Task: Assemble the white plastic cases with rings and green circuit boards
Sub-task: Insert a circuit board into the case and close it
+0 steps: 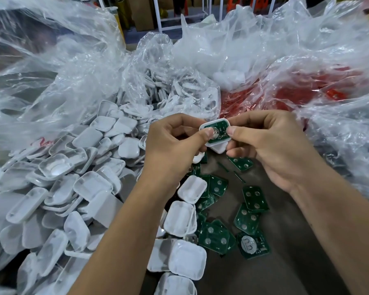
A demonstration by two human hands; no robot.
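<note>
Crinkled clear plastic bags [77,67] crowd the far side of the dark grey worktable [285,241], one on the far right showing red [320,86] through its film. Along the table's left edge spills a heap of white plastic cases [58,188], rounded-square shells, smooth and matte, too many to count. Behind them an open bag holds a tangle of white rings [168,90], also uncountable. Near the middle of the table lie roughly ten loose green circuit boards [254,199], flat, glossy, with silver round pads; some overlap, so the count is unsure. Above them, both hands hold one case with a board seated in it [215,132]. The left hand [175,143] grips its left edge, thumb pressed on the board. The right hand [271,143] pinches its right edge between thumb and curled fingers.
</note>
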